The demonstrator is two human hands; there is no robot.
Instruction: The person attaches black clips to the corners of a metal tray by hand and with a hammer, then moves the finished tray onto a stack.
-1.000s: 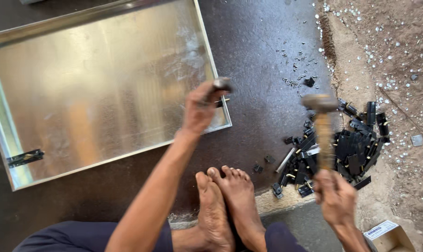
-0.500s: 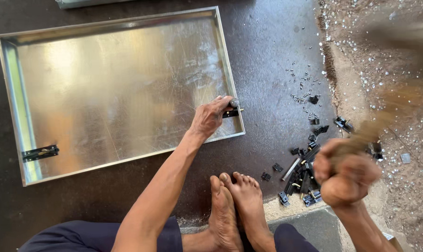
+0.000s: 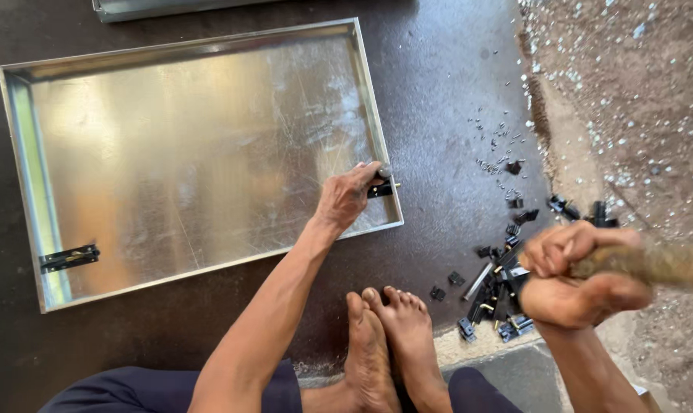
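A large shiny sheet-metal tray (image 3: 193,153) lies on a dark floor. My left hand (image 3: 348,195) rests on its right rim and pinches a small black latch (image 3: 382,189) against that rim. My right hand (image 3: 579,275) is closed around the wooden handle of a hammer (image 3: 656,264), which is blurred and points off to the right; its head is out of view. A second black latch (image 3: 69,258) sits fixed on the tray's left rim.
A pile of small black latches and metal pins (image 3: 507,283) lies on the floor by my right hand. Tiny screws (image 3: 495,141) are scattered beyond it. My bare feet (image 3: 388,344) rest below the tray. Gravelly ground (image 3: 629,99) borders the right side.
The hammer, upright over the latch pile a second ago, has swung up and out to the right. My left hand settled on the tray's right rim with the latch.
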